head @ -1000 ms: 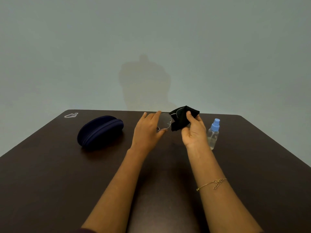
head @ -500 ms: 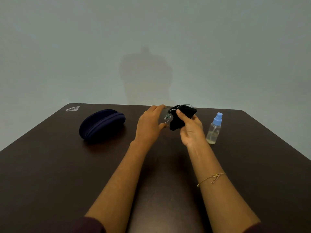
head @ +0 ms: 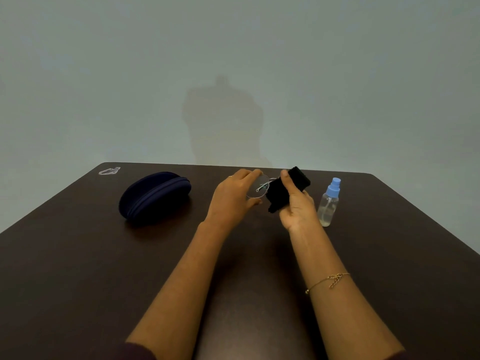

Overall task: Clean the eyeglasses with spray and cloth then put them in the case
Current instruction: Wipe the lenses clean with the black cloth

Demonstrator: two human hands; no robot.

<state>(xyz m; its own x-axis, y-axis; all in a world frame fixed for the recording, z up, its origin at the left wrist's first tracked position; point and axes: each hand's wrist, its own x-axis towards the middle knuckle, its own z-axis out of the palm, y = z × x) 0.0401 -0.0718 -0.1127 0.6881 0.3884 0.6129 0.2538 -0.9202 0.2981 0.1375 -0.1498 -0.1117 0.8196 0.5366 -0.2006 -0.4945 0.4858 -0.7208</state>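
At the far left corner of the dark counter (head: 78, 255) lay a small clear plastic scrap (head: 109, 171). Nearer the middle sat the navy eyeglass case (head: 154, 197), zipped closed, well apart from the hands. The left hand (head: 231, 198) hovered above the counter, its grip clamped on the eyeglasses (head: 257, 188): fingertips curled over the top rim of one lens and the thumb under its lower edge, so the thin frame was held in the air between the two hands. Just beside it, the right hand (head: 296, 206) had its grip clamped on the black cloth (head: 283, 193), the thumb pressing on the near face and the fingers behind; the cloth covered the other lens, and only a bit of the frame's bridge showed between cloth and bare lens. A thin gold bracelet (head: 327, 279) circled the right forearm. Rightmost, a clear spray bottle (head: 328, 203) with a blue cap stood upright on the counter, close by the right hand.
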